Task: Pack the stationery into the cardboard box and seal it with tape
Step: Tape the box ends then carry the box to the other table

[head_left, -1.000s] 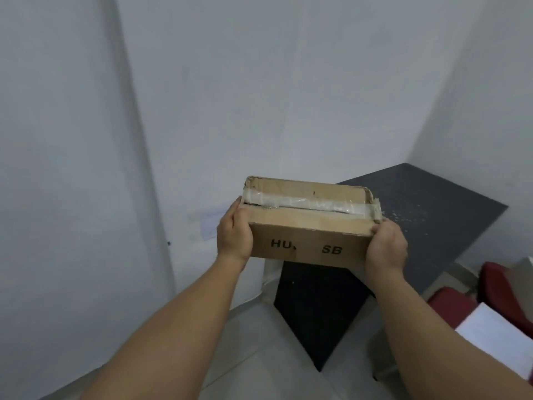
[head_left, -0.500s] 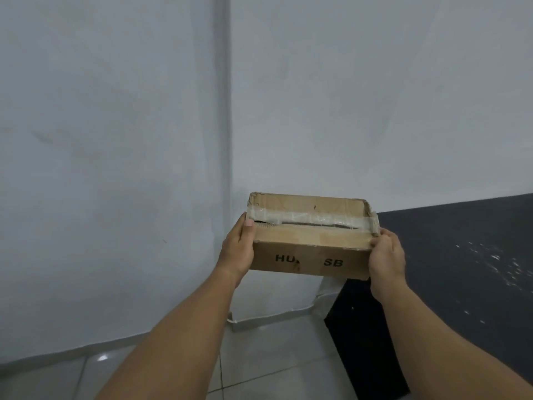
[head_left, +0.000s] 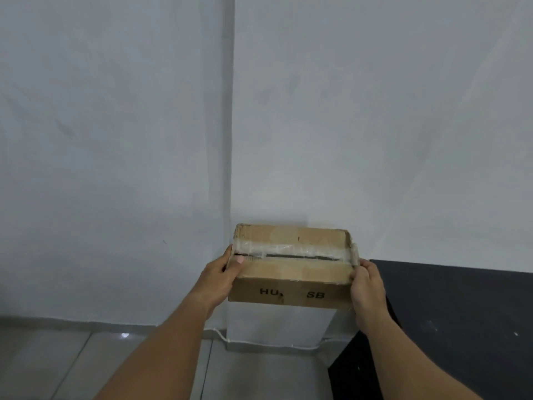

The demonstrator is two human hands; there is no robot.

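Wall (head_left: 115, 140) and tiled floor (head_left: 57, 365) at far left carry nothing of the task.

Left hand (head_left: 219, 277): closed on the left end of the cardboard box (head_left: 291, 272), thumb laid over the top edge beside the tape, fingers out of sight round the end face. The hold appears meant to steady that end and press the tape end down.

The box is held in the air in front of the wall corner, level, clear of any surface, printed side facing the person. Its top flaps are shut. A strip of clear tape (head_left: 294, 251) runs along the seam from end to end and folds over the right edge; a dark slit of seam shows beneath it. Contents cannot be seen.

Right hand (head_left: 366, 287): closed on the right end, fingertips curled over the top corner at the tape's fold, palm against the end face. Judged: matching support.

Dark table (head_left: 461, 313) stands just right, below the box. Sealing appears largely complete.
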